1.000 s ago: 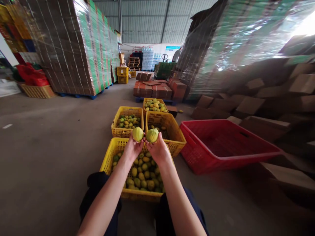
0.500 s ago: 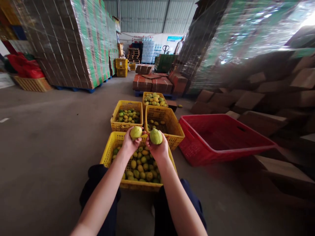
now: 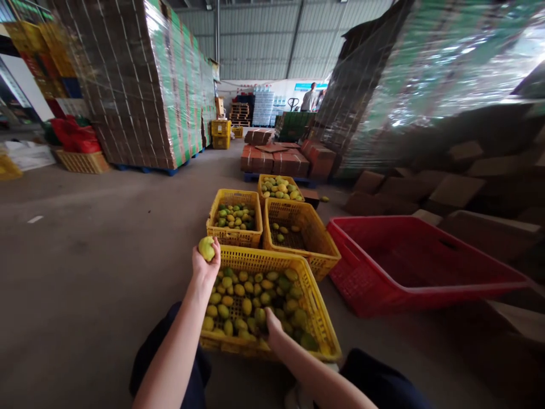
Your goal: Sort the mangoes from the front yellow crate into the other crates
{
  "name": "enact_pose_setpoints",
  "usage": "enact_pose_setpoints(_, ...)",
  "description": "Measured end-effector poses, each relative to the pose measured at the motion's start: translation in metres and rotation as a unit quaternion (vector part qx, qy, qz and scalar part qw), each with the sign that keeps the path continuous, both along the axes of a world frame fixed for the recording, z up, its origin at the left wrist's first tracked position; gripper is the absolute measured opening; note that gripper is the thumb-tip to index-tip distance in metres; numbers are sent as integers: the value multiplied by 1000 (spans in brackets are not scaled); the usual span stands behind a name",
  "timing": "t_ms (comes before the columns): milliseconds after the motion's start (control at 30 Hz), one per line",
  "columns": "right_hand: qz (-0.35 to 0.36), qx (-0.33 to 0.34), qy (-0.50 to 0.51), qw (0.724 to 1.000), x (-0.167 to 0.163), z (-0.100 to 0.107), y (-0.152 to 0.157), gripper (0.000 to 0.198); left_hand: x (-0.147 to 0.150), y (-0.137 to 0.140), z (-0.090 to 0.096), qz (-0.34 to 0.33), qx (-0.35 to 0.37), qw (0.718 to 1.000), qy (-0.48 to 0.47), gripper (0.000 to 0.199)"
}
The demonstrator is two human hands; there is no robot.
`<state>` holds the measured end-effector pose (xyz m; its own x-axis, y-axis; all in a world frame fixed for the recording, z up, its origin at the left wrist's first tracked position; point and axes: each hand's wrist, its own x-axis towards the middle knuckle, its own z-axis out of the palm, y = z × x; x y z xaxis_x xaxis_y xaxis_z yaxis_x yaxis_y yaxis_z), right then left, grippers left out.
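Left hand [image 3: 205, 262] is raised over the near-left corner of the nearest yellow crate [image 3: 317, 309], fingers wrapped round one mango [image 3: 206, 248]; the fruit sits at the fingertips, smooth yellow-green skin, oval, long axis roughly level and pointing up-left toward the far crates. Right hand [image 3: 271, 326] is down inside the same crate, fingers curled onto the piled mangoes [image 3: 247, 295]; can't tell whether it grips one or only rests on them. Crate is rigid lattice plastic, rectangular, long axis running away from the person, filled with rounded green-to-yellow fruit lying every which way. Beyond it, touching: two more yellow lattice crates, left one [image 3: 233, 234] well filled, right one [image 3: 323, 250] nearly bare, a fourth [image 3: 266, 180] behind. Red lattice crate [image 3: 361, 284] just right, tilted. Bare concrete floor [image 3: 85, 255]; shrink-wrapped cardboard stacks [image 3: 140, 85] either side.
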<state>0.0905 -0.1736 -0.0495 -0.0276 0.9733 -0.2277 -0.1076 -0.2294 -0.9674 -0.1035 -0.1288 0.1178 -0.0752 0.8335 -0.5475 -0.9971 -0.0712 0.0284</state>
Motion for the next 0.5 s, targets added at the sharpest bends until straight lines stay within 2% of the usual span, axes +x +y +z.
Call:
enact_pose_setpoints(67, -84, -62, 64, 993, -7, 23, 35, 53, -3, -2, 1, -3, -11, 1000, 4, 27)
enact_pose_setpoints(200, -108, -42, 80, 990, -18, 78, 120, 42, -2, -5, 0, -25, -7, 1000, -8, 29)
enact_pose_setpoints(267, -108, -10, 1, 994, -18, 93, 140, 39, -1, -5, -2, -42, -6, 999, -11, 29)
enact_pose_setpoints(367, -70, 1, -91, 993, -14, 89, 127, 38, -1, -6, -5, -61, -9, 998, 1, 30)
enact_pose_setpoints(433, -17, -1, -142, 990, -7, 76, 100, 35, -1, -8, -6, -67, -9, 997, 23, 29)
enact_pose_setpoints(500, 48, 11, -217, 975, 2, 65, 73, 31, 0, -9, -8, -73, 2, 995, 72, 28)
